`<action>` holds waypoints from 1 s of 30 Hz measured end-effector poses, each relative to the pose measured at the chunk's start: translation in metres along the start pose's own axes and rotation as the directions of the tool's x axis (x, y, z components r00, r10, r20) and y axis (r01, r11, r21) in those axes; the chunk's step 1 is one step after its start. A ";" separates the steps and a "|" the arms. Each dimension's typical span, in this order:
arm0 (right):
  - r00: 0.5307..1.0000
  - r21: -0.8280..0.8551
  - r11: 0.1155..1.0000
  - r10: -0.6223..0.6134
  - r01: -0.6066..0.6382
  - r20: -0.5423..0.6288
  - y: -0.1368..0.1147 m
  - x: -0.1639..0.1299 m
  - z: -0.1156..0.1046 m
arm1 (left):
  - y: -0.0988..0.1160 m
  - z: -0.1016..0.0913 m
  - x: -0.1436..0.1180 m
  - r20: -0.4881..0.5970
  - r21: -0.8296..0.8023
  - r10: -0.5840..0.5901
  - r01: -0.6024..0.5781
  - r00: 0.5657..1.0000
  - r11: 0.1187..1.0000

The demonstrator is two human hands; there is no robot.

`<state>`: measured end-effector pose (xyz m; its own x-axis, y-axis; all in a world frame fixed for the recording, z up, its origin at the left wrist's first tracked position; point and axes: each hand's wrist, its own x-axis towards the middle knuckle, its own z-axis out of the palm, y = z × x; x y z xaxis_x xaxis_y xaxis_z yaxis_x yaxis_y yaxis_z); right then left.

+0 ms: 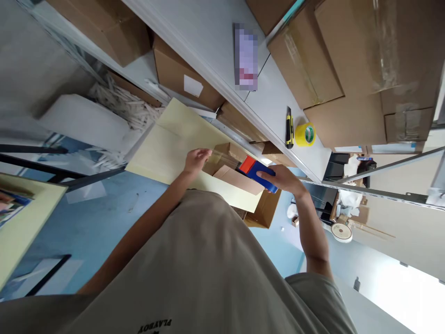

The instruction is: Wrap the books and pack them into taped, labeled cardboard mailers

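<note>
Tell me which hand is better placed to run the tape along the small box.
Right, probably: the right hand already grips the tape dispenser at the cardboard box, while the left hand steadies its far end.

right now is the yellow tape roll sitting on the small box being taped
No, the yellow tape roll lies on the grey shelf beside a yellow utility knife.

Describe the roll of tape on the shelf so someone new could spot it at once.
Start at the long pale grey shelf that runs across the upper part of the view, under the stacked brown cardboard boxes. Near its right end sits a small yellow roll of tape, just beside a yellow and black utility knife. It is the only round thing on that shelf, with a green-printed core.
</note>
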<state>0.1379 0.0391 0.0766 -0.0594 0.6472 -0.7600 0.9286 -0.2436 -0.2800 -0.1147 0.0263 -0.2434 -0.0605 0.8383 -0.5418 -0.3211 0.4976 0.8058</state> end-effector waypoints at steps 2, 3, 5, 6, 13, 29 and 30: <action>0.998 -0.085 0.996 -0.010 0.005 -0.059 -0.018 0.007 0.005 | -0.007 0.005 0.007 -0.011 -0.044 -0.041 0.041 0.999 0.998; 0.997 -0.121 0.993 -0.013 0.005 -0.073 -0.026 0.011 0.007 | -0.010 0.007 0.009 -0.011 -0.057 -0.064 0.063 0.998 0.996; 0.997 -0.168 0.986 -0.013 0.000 -0.077 -0.039 0.017 0.011 | -0.017 0.009 0.012 -0.005 -0.074 -0.111 0.110 0.994 0.991; 0.997 -0.181 0.983 -0.010 -0.003 -0.075 -0.044 0.020 0.012 | -0.020 0.010 0.013 0.000 -0.081 -0.129 0.129 0.992 0.988; 0.994 -0.259 0.964 0.031 -0.058 -0.106 -0.054 0.035 0.019 | -0.038 0.016 0.020 0.005 -0.005 -0.125 0.125 0.992 0.992; 0.988 -0.453 0.889 0.006 -0.075 -0.154 -0.058 0.040 0.038 | -0.030 0.018 -0.024 0.247 0.208 0.149 -0.203 0.958 0.957; 0.988 -0.452 0.889 0.004 -0.075 -0.156 -0.058 0.040 0.039 | -0.026 0.018 -0.033 0.324 0.236 0.176 -0.259 0.930 0.936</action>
<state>0.0672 0.0510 0.0396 0.0021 0.7513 -0.6600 0.9954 0.0615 0.0732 -0.0872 -0.0104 -0.2425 0.1935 0.9389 -0.2846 -0.0619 0.3011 0.9516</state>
